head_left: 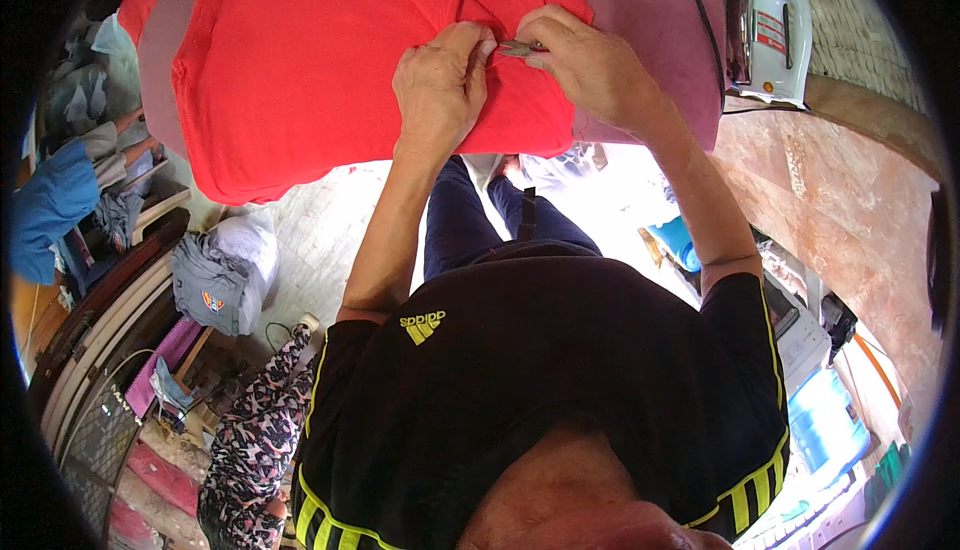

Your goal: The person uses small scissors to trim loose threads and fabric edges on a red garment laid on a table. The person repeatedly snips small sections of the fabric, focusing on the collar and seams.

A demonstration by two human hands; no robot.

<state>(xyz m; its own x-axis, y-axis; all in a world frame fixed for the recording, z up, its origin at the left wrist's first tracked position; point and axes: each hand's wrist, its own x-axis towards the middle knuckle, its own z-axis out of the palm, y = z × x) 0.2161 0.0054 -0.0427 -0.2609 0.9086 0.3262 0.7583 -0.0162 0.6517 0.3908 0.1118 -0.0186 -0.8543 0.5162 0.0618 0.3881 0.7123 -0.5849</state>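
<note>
The right hand pinches a small grey metal tool between thumb and forefinger; only its short end shows, so its kind is hard to make out, perhaps snips or a clip. Touching that tool from the other side, the left hand presses down on the red garment, its fingertips bunching a fold of cloth right at the tool's tip. Whether the left fingers grasp the fold or only pin it cannot be told, as the knuckles cover them.

The red garment lies spread flat under both hands, on a padded mauve board. The garment's far edge and neckline run out of the top of the view, and its near hem hangs over the board's edge just below the left wrist.

To the right of the grip, well apart from it, a white electric iron stands on end at the board's far corner, partly cut off by the picture's rim, with a dark cord crossing the board toward it.

Below the hands, the person's black shirt with yellow stripes fills the lower view and hides the floor beneath. Far to the left of the grip, a folded grey garment lies on a white bundle. At lower right, a blue plastic container sits among blurred clutter; its contents cannot be seen.
</note>
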